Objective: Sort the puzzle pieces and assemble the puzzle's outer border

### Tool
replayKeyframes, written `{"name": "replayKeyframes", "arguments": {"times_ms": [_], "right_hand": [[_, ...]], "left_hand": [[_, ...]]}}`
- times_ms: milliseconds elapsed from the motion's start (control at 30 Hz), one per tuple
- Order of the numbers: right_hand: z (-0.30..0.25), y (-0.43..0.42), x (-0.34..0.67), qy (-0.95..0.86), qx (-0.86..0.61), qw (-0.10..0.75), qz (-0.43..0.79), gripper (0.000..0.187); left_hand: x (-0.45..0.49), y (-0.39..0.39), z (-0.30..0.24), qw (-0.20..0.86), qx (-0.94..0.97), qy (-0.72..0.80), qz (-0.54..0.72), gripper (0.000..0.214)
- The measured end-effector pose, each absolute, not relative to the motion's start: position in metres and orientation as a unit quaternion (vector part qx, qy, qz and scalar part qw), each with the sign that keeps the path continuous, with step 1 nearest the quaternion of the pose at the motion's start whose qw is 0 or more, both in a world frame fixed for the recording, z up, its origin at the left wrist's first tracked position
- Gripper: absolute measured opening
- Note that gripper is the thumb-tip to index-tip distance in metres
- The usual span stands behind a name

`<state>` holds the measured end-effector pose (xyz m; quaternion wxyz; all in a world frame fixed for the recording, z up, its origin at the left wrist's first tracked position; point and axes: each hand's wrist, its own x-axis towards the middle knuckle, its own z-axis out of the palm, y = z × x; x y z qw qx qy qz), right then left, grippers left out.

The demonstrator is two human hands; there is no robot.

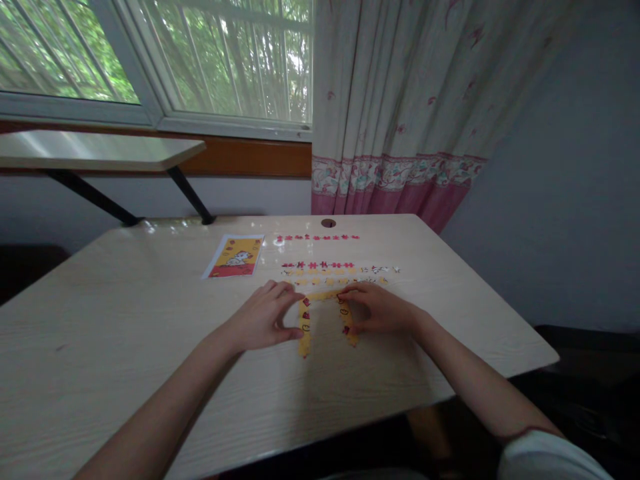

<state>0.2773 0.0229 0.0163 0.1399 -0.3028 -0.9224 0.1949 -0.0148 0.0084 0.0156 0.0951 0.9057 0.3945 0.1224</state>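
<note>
Jigsaw pieces joined into a yellow puzzle border make three sides: a left strip [305,347], a top strip [323,294] and a slightly slanted right strip [353,339]. My left hand [265,315] is beside the left strip, index finger and thumb apart, their tips at its outer edge. On the other side, my right hand [385,310] touches the right strip, index fingertip near the top corner and thumb lower down. Its fingers are also apart. Small red and dark drawings show on both side strips. My palms face inward, and some fingers are hidden.
Beyond the frame lie rows of loose yellow and white pieces [327,281], red pieces [320,265] and a farther red row [319,238]. A printed picture [236,256] lies at left on the wooden table [150,347]. A raised shelf [100,152] stands at back left.
</note>
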Motion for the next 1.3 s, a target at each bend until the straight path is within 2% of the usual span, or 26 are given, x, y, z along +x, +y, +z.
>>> {"name": "replayKeyframes", "arguments": {"times_ms": [567, 767, 867, 1033, 1133, 1300], "right_hand": [[0.014, 0.026, 0.280, -0.922, -0.299, 0.143, 0.200, 0.065], [0.013, 0.038, 0.279, -0.906, -0.309, 0.209, 0.198, 0.038], [0.019, 0.056, 0.267, -0.917, -0.299, 0.206, 0.167, 0.027], [0.027, 0.115, 0.229, -0.921, -0.344, 0.139, 0.120, 0.021], [0.026, 0.154, 0.206, -0.887, -0.436, 0.128, 0.083, 0.022], [0.017, 0.196, 0.178, -0.861, -0.488, 0.132, 0.061, 0.027]], "left_hand": [[-0.014, 0.008, 0.018, 0.086, 0.908, 0.397, 0.101, 0.060], [-0.018, 0.013, 0.018, 0.080, 0.905, 0.394, 0.138, 0.054], [-0.021, 0.017, 0.016, 0.069, 0.895, 0.413, 0.155, 0.043], [-0.025, 0.021, 0.012, 0.053, 0.875, 0.449, 0.172, 0.033], [-0.026, 0.021, 0.012, 0.039, 0.871, 0.461, 0.167, 0.032], [-0.026, 0.019, 0.015, 0.021, 0.876, 0.457, 0.155, 0.033]]}}
